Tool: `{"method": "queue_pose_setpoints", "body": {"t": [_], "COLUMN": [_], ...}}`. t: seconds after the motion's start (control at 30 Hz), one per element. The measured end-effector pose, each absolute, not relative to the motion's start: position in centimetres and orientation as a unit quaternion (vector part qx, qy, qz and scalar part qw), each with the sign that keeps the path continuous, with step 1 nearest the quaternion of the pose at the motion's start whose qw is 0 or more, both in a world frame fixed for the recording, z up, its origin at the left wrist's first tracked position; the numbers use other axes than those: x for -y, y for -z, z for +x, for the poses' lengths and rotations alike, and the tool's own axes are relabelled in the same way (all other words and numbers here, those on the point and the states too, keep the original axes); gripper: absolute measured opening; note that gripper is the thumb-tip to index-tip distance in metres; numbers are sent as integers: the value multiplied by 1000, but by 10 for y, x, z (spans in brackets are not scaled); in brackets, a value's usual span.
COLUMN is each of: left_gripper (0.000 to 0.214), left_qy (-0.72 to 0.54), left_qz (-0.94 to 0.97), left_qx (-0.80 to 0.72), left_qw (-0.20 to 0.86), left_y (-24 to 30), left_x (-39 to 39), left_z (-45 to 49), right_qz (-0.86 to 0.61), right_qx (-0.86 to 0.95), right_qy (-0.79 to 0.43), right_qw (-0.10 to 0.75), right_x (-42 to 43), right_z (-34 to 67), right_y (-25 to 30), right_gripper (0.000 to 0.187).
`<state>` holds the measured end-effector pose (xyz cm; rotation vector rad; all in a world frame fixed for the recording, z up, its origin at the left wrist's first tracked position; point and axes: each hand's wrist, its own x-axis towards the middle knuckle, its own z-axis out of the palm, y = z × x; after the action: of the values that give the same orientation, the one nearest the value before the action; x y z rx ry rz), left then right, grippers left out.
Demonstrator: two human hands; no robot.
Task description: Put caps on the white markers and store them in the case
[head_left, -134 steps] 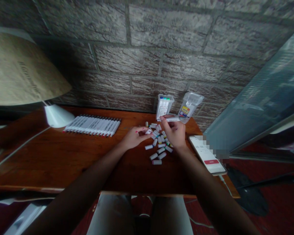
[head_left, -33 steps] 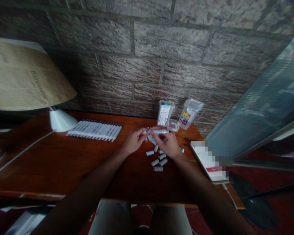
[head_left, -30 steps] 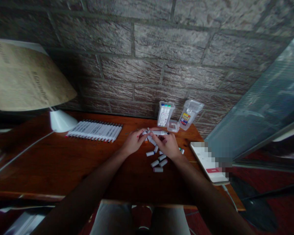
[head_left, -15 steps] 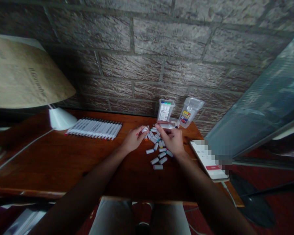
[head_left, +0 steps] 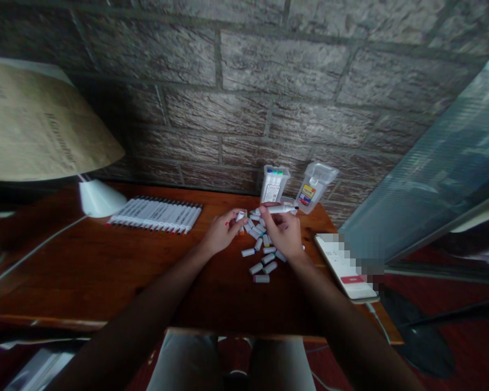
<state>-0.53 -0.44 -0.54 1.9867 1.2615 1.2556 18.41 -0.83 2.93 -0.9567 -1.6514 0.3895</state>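
Note:
Over the wooden desk, my left hand (head_left: pixel 223 231) pinches a small white marker cap (head_left: pixel 240 216) between thumb and fingers. My right hand (head_left: pixel 284 231) is closed around a white marker (head_left: pixel 280 208), held nearly level with its dark tip pointing right. Below and between the hands lies a loose scatter of white marker caps (head_left: pixel 262 278) with coloured ends, partly hidden by my right hand. To the left, a tidy row of capless-looking white markers (head_left: pixel 158 215) lies side by side. Behind my right hand stands a clear plastic case (head_left: pixel 272 187) with several markers in it.
A clear lid with a yellow label (head_left: pixel 308 191) stands beside the case. A phone (head_left: pixel 346 269) with a cable lies at the right edge of the desk (head_left: pixel 118 277). At left stands a lamp (head_left: pixel 100 199) with a wide paper shade, and a brick wall (head_left: pixel 244 108) closes off the back.
The marker in my right hand has tilted slightly, its dark tip now higher and further right. My left hand keeps its cap in nearly the same place.

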Motion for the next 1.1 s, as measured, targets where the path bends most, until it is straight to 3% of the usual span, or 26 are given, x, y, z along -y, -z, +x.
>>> {"method": "queue_pose_setpoints", "body": {"t": [0.4,0.8,1.1], "left_gripper": [26,25,23], "left_qy": [-461,-453,-459], "left_qz": [720,745,750], "left_qx": [-446,-437,-426], "left_qw": [264,219,212], "left_y": [3,6,6], "left_x": [6,4,4], "left_z": [-4,-5,-6], "right_qz": [-396,-425,-422], "right_qx": [680,670,650], "right_qy": [-186,-212,-209], "right_qw": [588,571,597], "right_x": [5,7,2], "right_z": [183,183,185], "right_y": [-21,-23,-19], "right_gripper": [32,44,41]}}
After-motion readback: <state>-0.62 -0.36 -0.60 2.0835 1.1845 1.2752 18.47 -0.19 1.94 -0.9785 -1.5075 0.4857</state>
